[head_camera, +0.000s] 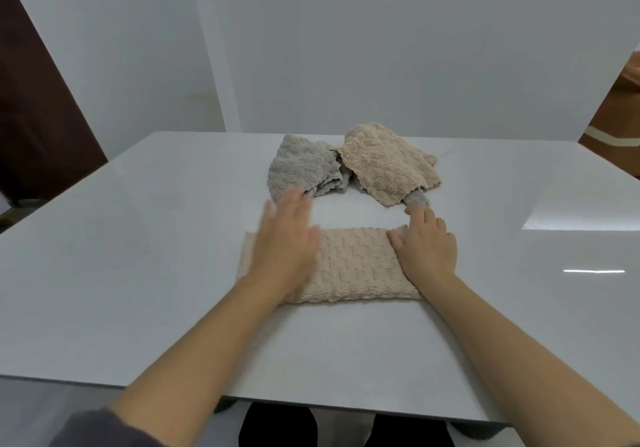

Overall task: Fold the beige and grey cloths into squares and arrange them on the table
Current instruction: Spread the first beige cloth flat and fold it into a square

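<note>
Fingers [298,206] straight, left hand [284,244], right hand [427,247] on beige cloth [353,266] | glossy table [138,256] (glare [585,211]) | white walls [381,48]

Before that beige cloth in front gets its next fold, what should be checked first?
1. Front beige cloth flat, rectangular: ok.
2. Right hand resting on its right end: ok.
3. Left hand touching its left end: cannot tell, blurred.
4. Front cloth apart from the cloths behind: ok.
5. Grey cloth and rear beige cloth folded: not ok, both crumpled.
</note>
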`<state>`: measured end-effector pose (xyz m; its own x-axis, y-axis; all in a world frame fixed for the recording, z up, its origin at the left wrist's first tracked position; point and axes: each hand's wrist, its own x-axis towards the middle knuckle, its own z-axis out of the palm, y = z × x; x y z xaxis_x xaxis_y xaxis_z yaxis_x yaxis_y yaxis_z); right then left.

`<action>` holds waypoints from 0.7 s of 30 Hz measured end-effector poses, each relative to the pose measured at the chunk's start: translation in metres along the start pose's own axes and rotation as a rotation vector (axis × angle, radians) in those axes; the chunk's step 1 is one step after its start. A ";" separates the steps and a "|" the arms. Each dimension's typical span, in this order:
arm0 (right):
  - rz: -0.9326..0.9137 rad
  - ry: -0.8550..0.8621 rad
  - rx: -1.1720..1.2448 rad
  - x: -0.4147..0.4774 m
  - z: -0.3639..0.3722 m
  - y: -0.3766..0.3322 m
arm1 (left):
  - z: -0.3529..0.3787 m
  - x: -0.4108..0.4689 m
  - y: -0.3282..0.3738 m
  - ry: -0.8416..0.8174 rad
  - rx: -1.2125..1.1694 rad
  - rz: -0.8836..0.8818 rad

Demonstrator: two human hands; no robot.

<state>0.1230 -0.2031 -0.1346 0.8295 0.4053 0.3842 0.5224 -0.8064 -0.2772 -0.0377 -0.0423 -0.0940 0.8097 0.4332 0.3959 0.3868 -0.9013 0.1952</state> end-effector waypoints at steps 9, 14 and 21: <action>0.012 -0.008 0.028 -0.001 -0.005 0.001 | 0.033 -0.026 0.009 -0.397 0.042 -0.029; 0.002 -0.020 0.014 -0.001 -0.006 0.001 | 0.016 -0.041 -0.041 -0.386 0.073 -0.236; -0.109 0.063 0.037 -0.003 -0.026 -0.023 | 0.012 -0.045 -0.059 -0.399 0.060 -0.292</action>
<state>0.1029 -0.1972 -0.1063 0.7539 0.4607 0.4684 0.6166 -0.7422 -0.2625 -0.0917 -0.0090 -0.1341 0.7651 0.6424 -0.0440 0.6377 -0.7465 0.1897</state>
